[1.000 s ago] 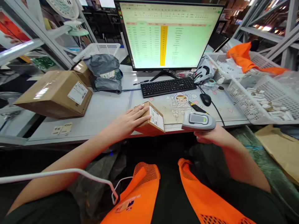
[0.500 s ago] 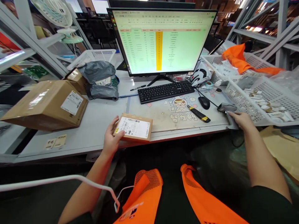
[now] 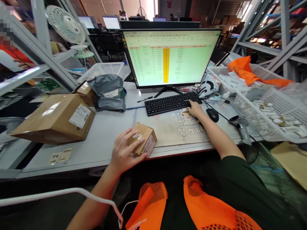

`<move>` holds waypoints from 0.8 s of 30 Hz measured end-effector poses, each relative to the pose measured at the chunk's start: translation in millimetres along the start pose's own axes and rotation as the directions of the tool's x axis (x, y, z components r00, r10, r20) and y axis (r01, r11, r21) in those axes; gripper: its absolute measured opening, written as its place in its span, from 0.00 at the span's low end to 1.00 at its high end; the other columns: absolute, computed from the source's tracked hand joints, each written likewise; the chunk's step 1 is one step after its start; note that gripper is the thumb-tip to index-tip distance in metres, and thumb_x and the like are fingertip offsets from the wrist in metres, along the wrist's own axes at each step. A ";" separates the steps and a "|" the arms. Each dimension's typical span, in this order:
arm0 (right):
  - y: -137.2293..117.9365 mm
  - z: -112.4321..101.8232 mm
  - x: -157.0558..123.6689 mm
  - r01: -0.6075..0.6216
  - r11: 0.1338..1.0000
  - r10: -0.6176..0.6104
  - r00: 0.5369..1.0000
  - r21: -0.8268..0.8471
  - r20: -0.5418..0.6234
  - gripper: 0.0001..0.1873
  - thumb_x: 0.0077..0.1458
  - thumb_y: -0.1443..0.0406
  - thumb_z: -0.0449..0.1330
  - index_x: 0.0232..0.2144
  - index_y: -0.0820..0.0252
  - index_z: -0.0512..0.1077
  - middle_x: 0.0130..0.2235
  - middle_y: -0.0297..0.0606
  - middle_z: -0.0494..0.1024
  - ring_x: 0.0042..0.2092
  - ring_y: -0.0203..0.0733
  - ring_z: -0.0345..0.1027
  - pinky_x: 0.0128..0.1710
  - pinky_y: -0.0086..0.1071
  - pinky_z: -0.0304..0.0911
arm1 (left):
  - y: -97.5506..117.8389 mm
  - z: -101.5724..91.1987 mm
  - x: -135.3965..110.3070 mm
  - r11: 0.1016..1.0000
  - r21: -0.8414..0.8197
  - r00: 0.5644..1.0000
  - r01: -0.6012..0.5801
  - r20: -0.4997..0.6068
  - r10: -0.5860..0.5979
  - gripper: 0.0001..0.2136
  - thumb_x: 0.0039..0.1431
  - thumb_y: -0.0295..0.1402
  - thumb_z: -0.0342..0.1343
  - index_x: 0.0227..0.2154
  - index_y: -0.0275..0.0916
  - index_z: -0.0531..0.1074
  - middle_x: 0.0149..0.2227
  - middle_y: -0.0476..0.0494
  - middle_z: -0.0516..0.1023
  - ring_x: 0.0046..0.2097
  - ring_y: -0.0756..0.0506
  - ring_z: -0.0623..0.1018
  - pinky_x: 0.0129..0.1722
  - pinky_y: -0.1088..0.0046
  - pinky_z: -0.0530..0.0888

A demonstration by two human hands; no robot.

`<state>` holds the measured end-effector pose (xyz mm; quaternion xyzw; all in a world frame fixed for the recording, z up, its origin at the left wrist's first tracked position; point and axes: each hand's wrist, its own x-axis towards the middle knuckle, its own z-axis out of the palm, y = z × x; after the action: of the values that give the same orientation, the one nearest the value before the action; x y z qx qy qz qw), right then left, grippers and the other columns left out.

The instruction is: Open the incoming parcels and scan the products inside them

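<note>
A small brown cardboard box [image 3: 142,140] sits near the front edge of the desk, its labelled side tipped toward the right. Over its top and left side spreads my left hand [image 3: 126,147], thumb at the near edge, gripping it. My right hand [image 3: 195,109] reaches to the right end of the black keyboard [image 3: 165,104], a fingertip on the keys. Under my right forearm, the yellow and black cutter is mostly hidden. A grey barcode scanner [image 3: 242,127] lies at the right, apart from my hand, beside the black mouse [image 3: 212,115].
A large taped carton [image 3: 55,118] and a grey plastic parcel [image 3: 111,92] stand at the left. The monitor [image 3: 172,57] rises behind the keyboard. White baskets [image 3: 254,127] with small parts line the right side. A white cable [image 3: 59,193] crosses the lower left.
My right hand has let go of the scanner and moved left to the keyboard. My left hand has turned the box, so its label now faces right. The view has tilted up.
</note>
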<state>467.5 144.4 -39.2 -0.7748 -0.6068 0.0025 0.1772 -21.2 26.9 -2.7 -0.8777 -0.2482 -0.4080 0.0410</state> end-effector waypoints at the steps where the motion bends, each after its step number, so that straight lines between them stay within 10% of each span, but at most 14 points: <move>1: -0.8 2.5 3.1 -0.004 1.000 0.004 1.000 -0.023 0.003 0.37 0.66 0.62 0.55 0.72 0.75 0.61 0.64 0.65 0.73 0.67 0.66 0.63 0.66 0.56 0.58 | 8.3 10.3 -13.3 0.999 0.027 0.994 0.047 -0.099 -0.044 0.37 0.56 0.37 0.74 0.68 0.55 0.67 0.69 0.37 0.67 0.73 0.29 0.65 0.71 0.41 0.68; 6: -7.6 8.5 11.9 -0.032 0.984 0.039 0.999 -0.176 0.033 0.32 0.71 0.53 0.51 0.66 0.69 0.71 0.62 0.63 0.72 0.66 0.66 0.60 0.65 0.56 0.56 | 34.1 81.2 -81.3 0.872 -0.146 0.812 0.468 -0.318 -0.489 0.57 0.59 0.41 0.72 0.78 0.52 0.34 0.75 0.25 0.49 0.76 0.28 0.58 0.68 0.38 0.69; 11: -11.1 -4.3 -2.3 -0.035 0.983 0.044 0.998 -0.182 0.043 0.35 0.72 0.51 0.49 0.68 0.69 0.68 0.69 0.63 0.65 0.71 0.64 0.54 0.68 0.53 0.53 | 17.2 73.7 -81.2 0.707 -0.299 0.708 0.640 -0.128 -0.695 0.55 0.55 0.51 0.72 0.76 0.44 0.46 0.71 0.24 0.59 0.72 0.27 0.66 0.70 0.39 0.67; 17: 62.4 -29.4 -97.6 -0.145 0.975 0.174 0.969 -0.166 0.176 0.43 0.65 0.41 0.55 0.68 0.65 0.69 0.62 0.61 0.76 0.62 0.67 0.70 0.61 0.53 0.65 | -23.4 -15.2 1.7 0.868 -0.150 0.829 0.474 0.409 -0.382 0.47 0.53 0.51 0.72 0.73 0.44 0.60 0.69 0.33 0.68 0.69 0.29 0.71 0.70 0.44 0.68; 24: 85.7 -6.5 -174.8 0.018 0.998 -0.023 0.996 -0.058 -0.087 0.28 0.64 0.58 0.56 0.58 0.73 0.75 0.52 0.64 0.78 0.56 0.66 0.72 0.61 0.57 0.67 | -22.2 18.1 87.5 0.984 -0.164 0.655 0.064 0.751 0.082 0.36 0.58 0.38 0.67 0.70 0.53 0.69 0.68 0.37 0.72 0.69 0.28 0.70 0.71 0.44 0.63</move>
<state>503.3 -39.1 -93.9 -0.7726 -0.6063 -0.0508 0.1815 28.6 86.4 46.8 -0.9689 -0.2013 -0.0264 -0.1413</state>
